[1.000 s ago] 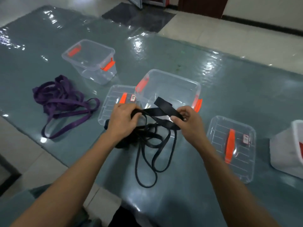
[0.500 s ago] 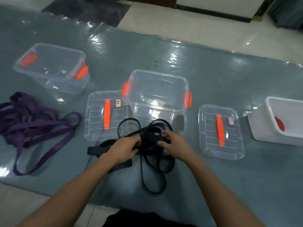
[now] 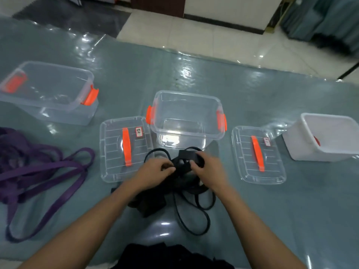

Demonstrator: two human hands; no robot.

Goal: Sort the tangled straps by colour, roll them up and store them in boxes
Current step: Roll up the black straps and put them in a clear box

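Two hands on one black strap [image 3: 187, 156], which lies at the near middle of the table [image 3: 291, 210], just in front of the middle clear box [image 3: 186, 117]. Left hand [image 3: 155, 171]: fingers curled round the bunched part. Right hand [image 3: 208, 167]: fingers curled over the partly wound end, thumb side hidden. Slack black loops trail toward the person. A clear lid [image 3: 124, 148] with an orange handle lies left of the hands, a second lid [image 3: 256, 154] right. Purple strap [image 3: 38, 171], unrolled heap, far left. Second clear box [image 3: 48, 94] behind the heap; white box [image 3: 326, 136] far right.
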